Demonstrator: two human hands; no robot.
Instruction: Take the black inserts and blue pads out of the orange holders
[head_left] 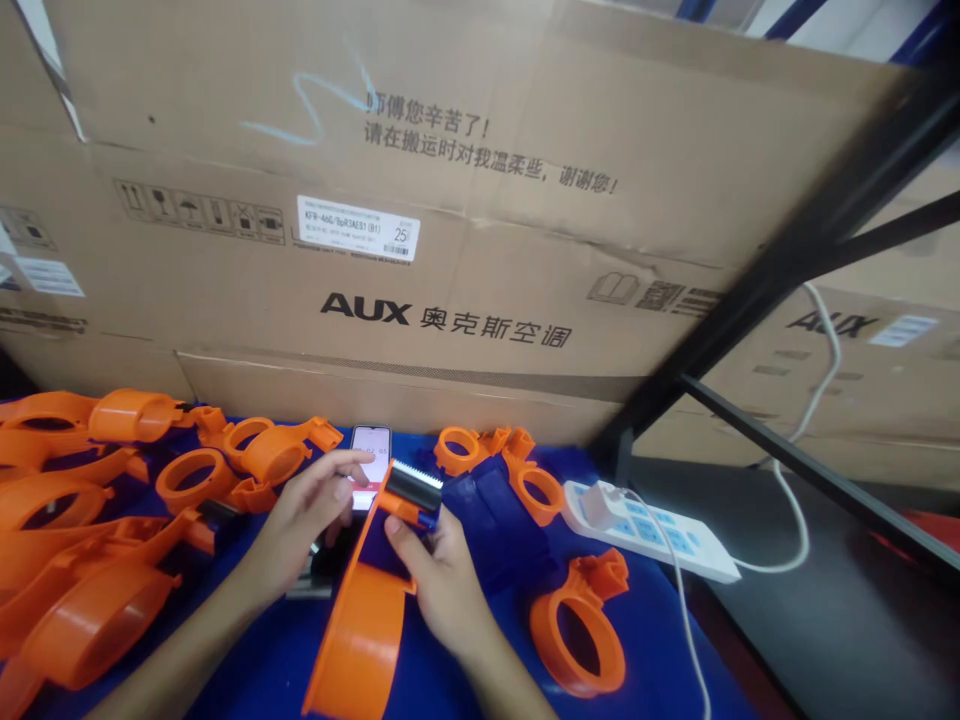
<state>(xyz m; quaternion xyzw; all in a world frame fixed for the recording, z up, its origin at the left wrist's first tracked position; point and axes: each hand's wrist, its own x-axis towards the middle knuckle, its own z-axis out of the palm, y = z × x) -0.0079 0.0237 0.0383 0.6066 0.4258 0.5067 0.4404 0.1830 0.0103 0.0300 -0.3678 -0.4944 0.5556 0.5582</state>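
Observation:
My right hand (pixel 442 575) grips an orange tape dispenser (pixel 360 640) near its cutting end, thumb on the front. A black piece with a pale toothed edge (pixel 415 485) sits at the top of that dispenser. My left hand (pixel 315 510) is to the left of it, holding nothing that I can see. Its index finger stretches over a lit phone (pixel 372 441); whether it touches the screen I cannot tell. A dark and metallic object (pixel 311 580), partly hidden, lies below my left hand.
Many orange dispenser frames (pixel 97 620) are piled at the left. Smaller orange ring parts (pixel 577 640) lie at the right on the blue cloth (pixel 277 660). A white power strip (pixel 667 535) with cables is beside a black rack post (pixel 750 270). Cardboard boxes (pixel 480 250) stand behind.

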